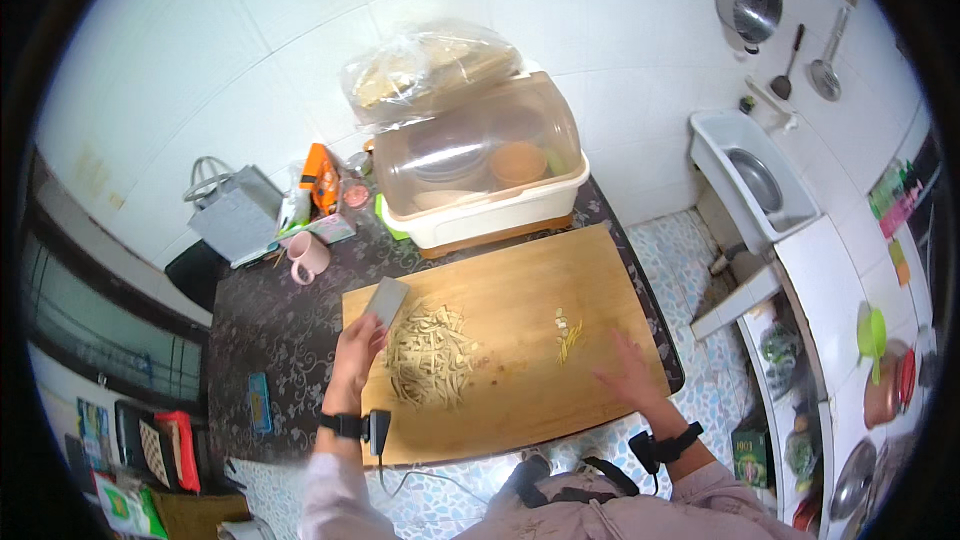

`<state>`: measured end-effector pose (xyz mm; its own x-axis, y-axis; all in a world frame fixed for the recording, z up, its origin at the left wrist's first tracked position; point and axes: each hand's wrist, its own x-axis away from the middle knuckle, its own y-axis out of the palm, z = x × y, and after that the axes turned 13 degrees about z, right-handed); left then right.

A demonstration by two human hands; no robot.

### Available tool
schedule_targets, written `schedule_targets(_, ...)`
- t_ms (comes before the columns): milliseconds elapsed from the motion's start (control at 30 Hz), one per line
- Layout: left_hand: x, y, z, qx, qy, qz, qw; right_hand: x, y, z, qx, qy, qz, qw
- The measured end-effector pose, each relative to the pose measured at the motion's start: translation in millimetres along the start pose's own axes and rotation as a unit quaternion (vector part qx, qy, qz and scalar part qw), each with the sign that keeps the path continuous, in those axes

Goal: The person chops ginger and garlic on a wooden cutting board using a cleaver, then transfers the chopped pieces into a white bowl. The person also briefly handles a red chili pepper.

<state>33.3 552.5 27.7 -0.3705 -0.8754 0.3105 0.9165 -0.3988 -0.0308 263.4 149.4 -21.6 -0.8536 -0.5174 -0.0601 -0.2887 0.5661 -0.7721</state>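
Note:
My left hand [360, 345] is closed at the near end of a cleaver [388, 300], whose grey rectangular blade lies over the left edge of a large wooden cutting board [517, 277]. The cleaver's handle is hidden by my fingers. Just right of that hand spreads a pile of pale cut strips [431, 355], perhaps noodles. My right hand [628, 375], slightly blurred, is over the board's right side with fingers apart and nothing in it. To its left lie a few white slices [561, 321] and thin yellow shreds [570, 341], possibly garlic and ginger.
Behind the board stands a cream dish box [487, 206] with a clear lid, a plastic bag [435, 71] on top. A pink mug [307, 256] and a blue phone-like object [259, 402] rest on the dark patterned tablecloth [289, 345]. A sink [795, 214] is at right.

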Motion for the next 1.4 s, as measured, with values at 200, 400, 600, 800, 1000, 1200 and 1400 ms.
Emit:
schedule_targets(200,-2,125,54,0.15,-0.082,-0.12,0.978,-32,-68,48,0.055,0.044,-0.065,0.995)
schedule_targets(400,-59,228,29,0.245,-0.146,-0.031,0.958,-73,-144,36,0.099,-0.003,0.063,0.993)
schedule_targets(600,-96,284,8,0.381,-0.147,0.021,0.913,-115,-162,-22,0.143,-0.022,0.107,0.984)
schedule_targets(800,-85,292,0,0.482,-0.097,-0.027,0.871,-159,-119,-72,0.167,-0.174,0.122,0.963)
schedule_targets(1000,-65,284,26,0.404,0.045,-0.052,0.912,-226,-57,-120,0.193,-0.376,0.131,0.897)
schedule_targets(1200,-98,246,56,-0.085,0.384,0.021,0.919,-276,-26,-140,0.193,-0.339,0.203,0.898)
schedule_targets(1400,-171,218,62,-0.502,0.432,-0.049,0.747,-280,-30,-143,0.169,-0.344,0.218,0.898)
